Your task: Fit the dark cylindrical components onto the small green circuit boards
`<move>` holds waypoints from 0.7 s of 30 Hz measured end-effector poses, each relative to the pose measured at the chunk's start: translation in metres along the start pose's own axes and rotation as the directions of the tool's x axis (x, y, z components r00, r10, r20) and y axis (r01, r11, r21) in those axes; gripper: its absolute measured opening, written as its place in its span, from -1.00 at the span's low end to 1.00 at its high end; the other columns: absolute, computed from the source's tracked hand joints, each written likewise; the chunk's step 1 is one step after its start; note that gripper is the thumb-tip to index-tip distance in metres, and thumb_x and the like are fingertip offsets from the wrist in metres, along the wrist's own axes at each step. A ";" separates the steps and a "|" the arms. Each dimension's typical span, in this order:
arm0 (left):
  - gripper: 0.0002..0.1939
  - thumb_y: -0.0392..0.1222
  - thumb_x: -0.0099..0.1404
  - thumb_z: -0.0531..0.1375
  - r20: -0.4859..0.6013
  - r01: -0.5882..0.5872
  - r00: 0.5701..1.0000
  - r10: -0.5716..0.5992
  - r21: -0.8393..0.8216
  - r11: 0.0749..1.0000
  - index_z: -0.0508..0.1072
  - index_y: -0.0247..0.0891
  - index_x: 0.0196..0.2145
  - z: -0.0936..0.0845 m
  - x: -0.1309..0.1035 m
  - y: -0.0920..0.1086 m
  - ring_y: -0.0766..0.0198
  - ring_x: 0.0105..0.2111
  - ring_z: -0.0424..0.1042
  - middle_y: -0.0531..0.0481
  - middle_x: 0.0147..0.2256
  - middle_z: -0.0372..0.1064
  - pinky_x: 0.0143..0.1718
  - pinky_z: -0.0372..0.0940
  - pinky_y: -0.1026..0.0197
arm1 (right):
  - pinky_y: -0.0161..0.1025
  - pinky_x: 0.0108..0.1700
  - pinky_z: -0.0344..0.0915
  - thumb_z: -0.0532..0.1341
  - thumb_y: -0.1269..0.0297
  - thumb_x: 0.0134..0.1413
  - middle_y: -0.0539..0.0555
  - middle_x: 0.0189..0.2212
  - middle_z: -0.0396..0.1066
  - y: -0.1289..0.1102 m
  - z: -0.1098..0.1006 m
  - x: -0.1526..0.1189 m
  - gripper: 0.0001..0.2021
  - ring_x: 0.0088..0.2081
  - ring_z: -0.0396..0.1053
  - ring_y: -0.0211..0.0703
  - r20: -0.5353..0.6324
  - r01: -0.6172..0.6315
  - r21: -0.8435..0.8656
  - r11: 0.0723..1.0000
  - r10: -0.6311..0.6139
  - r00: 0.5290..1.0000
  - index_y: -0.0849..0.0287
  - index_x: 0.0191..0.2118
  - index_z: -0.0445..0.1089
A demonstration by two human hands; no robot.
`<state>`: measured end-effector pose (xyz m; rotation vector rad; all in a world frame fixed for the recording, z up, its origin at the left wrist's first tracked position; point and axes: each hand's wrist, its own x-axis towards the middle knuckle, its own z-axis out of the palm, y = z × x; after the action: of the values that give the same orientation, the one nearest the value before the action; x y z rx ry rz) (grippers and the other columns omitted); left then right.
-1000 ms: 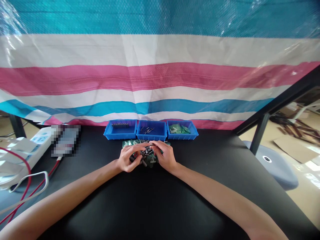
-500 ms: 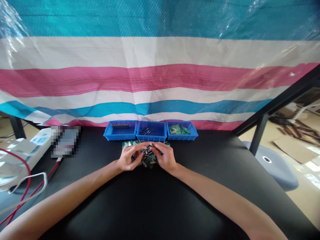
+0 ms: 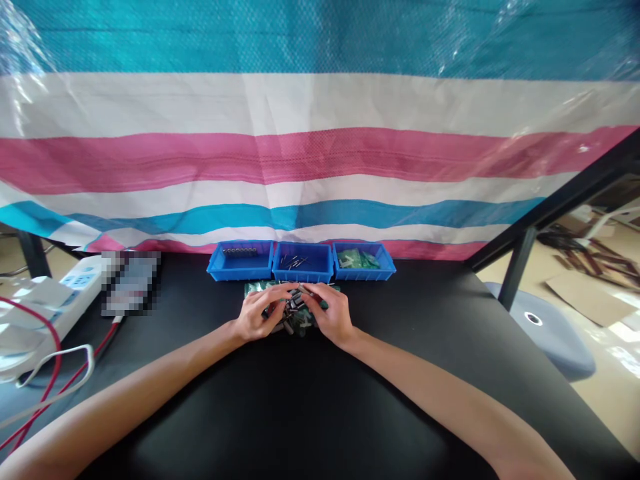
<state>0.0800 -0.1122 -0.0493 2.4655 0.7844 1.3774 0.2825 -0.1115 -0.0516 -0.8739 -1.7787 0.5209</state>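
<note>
A heap of small loose parts (image 3: 297,300) lies on the black table, with short silvery-grey cylinders and thin dark pins among green pieces. From the left, my left hand (image 3: 260,312) arches over the heap, its thumb and forefinger apart at the edge of the parts. Opposite it, my right hand (image 3: 331,312) is bent inward. Its thumb and forefinger close around what looks like a small grey cylinder (image 3: 305,291), partly hidden by the fingers. Fingertips of both hands nearly meet at the top of the heap.
Behind the heap stand three blue bins: a left bin (image 3: 241,273) with a row of cylinders, a middle bin (image 3: 303,274) with thin pins, a right bin (image 3: 365,274) with green pieces. A power strip (image 3: 80,287), a blurred device and cables (image 3: 55,333) occupy the left side.
Both hands stay over the heap. The left thumb and fingers have shifted slightly, and a little more of the parts shows between the hands.
</note>
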 end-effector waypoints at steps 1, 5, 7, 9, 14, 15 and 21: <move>-0.72 -0.40 0.28 0.10 0.001 0.001 1.000 -0.001 0.001 1.000 0.36 -0.28 -0.06 0.000 0.000 0.000 0.18 -0.07 0.50 -0.27 -0.01 0.44 -0.19 0.43 0.24 | -0.24 -0.21 0.42 0.16 0.27 0.24 0.10 -0.28 0.53 -0.001 0.000 0.000 -0.80 -0.29 0.48 -0.15 -0.002 -0.003 0.000 1.000 0.003 1.000 0.13 -0.08 0.48; -0.73 -0.40 0.27 0.11 0.008 0.004 1.000 -0.004 0.004 1.000 0.37 -0.28 -0.07 0.000 0.000 0.000 0.19 -0.13 0.52 -0.27 -0.01 0.44 -0.25 0.43 0.26 | -0.25 -0.23 0.42 0.15 0.28 0.24 0.10 -0.29 0.51 -0.002 -0.001 0.001 -0.79 -0.31 0.46 -0.17 -0.005 -0.001 -0.001 1.000 0.001 1.000 0.14 -0.08 0.47; -0.72 -0.42 0.25 0.12 0.009 0.002 1.000 -0.002 0.003 1.000 0.38 -0.28 -0.07 -0.001 0.000 0.000 0.19 -0.14 0.52 -0.27 -0.01 0.44 -0.26 0.43 0.27 | -0.26 -0.23 0.41 0.15 0.29 0.24 0.10 -0.28 0.51 -0.002 -0.001 0.001 -0.79 -0.30 0.46 -0.17 0.000 0.008 0.003 1.000 -0.008 1.000 0.14 -0.08 0.47; -0.70 -0.43 0.23 0.13 0.008 -0.005 1.000 0.005 -0.001 1.000 0.37 -0.29 -0.07 -0.001 0.001 0.000 0.17 -0.10 0.51 -0.26 -0.01 0.44 -0.23 0.43 0.25 | -0.25 -0.21 0.41 0.15 0.29 0.25 0.10 -0.28 0.51 -0.001 0.000 0.001 -0.79 -0.29 0.46 -0.17 0.008 0.014 0.009 1.000 -0.014 1.000 0.14 -0.07 0.46; -0.67 -0.45 0.22 0.13 0.018 -0.021 1.000 0.021 -0.005 1.000 0.37 -0.29 -0.06 -0.001 0.001 0.001 0.21 -0.15 0.52 -0.26 0.00 0.43 -0.30 0.40 0.30 | -0.26 -0.19 0.42 0.16 0.27 0.24 0.10 -0.28 0.50 0.002 0.000 0.000 -0.79 -0.27 0.47 -0.16 0.030 0.016 0.006 1.000 -0.016 0.999 0.14 -0.07 0.47; -0.67 -0.45 0.21 0.13 0.021 -0.025 0.999 0.025 -0.004 1.000 0.37 -0.30 -0.06 -0.001 0.001 0.001 0.23 -0.19 0.53 -0.27 0.01 0.43 -0.34 0.39 0.32 | -0.26 -0.18 0.42 0.16 0.27 0.24 0.10 -0.27 0.50 0.003 0.000 -0.001 -0.79 -0.27 0.47 -0.16 0.035 0.013 0.003 1.000 -0.013 0.999 0.15 -0.07 0.47; -0.67 -0.43 0.20 0.13 0.039 -0.035 0.999 0.035 -0.004 0.999 0.36 -0.31 -0.06 -0.002 0.001 0.002 0.37 -0.42 0.50 -0.28 0.03 0.41 -0.42 0.35 0.34 | -0.25 -0.18 0.40 0.13 0.25 0.26 0.11 -0.28 0.51 0.003 0.000 -0.001 -0.78 -0.27 0.47 -0.15 0.043 0.010 0.006 1.000 -0.010 0.999 0.16 -0.09 0.47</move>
<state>0.0791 -0.1135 -0.0465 2.5075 0.7327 1.3365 0.2837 -0.1104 -0.0541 -0.8555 -1.8187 0.5415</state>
